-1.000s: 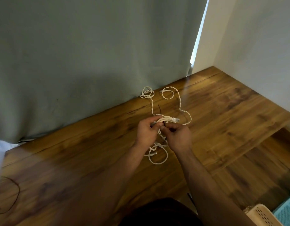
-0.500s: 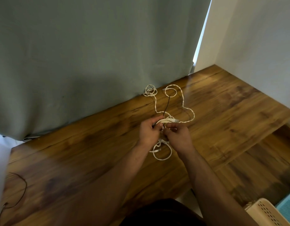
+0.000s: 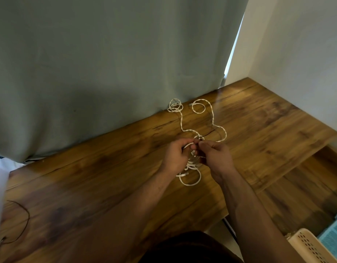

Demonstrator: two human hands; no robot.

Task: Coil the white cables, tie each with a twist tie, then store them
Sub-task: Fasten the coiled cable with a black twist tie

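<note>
No legible text, label, brand, number or sign appears anywhere in the frame.

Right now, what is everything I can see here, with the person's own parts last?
coil: one, white, held between both hands over the table
loose cable: white, twisted, trailing from the hands to loops near the curtain
tie: one, dark, thin, at the fingertips
table: one, brown wood
curtain: one, grey-green, behind the table
wall: white, right
thin wire: one, dark, table's near left edge
basket: one, cream, perforated, bottom right
blue thing: bottom right corner, unclear
left hand: gripping the coil
right hand: pinching at the coil
</note>
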